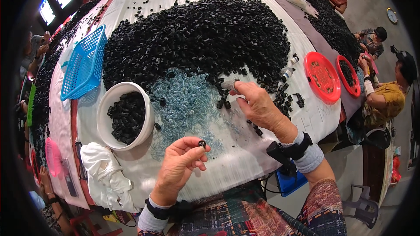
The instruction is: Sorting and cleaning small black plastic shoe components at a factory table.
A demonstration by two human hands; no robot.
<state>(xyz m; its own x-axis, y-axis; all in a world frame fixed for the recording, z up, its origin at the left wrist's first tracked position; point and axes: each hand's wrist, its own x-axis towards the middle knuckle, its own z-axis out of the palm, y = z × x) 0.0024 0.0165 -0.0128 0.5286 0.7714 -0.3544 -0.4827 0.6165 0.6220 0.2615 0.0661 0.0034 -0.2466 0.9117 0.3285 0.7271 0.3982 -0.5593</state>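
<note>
Near the table's front edge, my left hand [178, 166] pinches a small round black plastic cap [201, 144] between thumb and fingertips. My right hand [260, 107] reaches over the white sheet [245, 161], its thumb and index finger apart. A grey cover wraps the index fingertip, which is beside a few loose black pieces [223, 103]. Whether that fingertip touches any of them I cannot tell. Beyond both hands spreads a big heap of small black plastic parts [197, 39]. Translucent bluish beads [181, 100] lie between it and my left hand.
Left of the beads stands a white tub [150, 120] of black parts, with a blue basket [83, 72] behind it. A white cloth [103, 170] hangs over the front left edge. Red trays [323, 78] lie at right. Other people [385, 96] sit at neighbouring tables.
</note>
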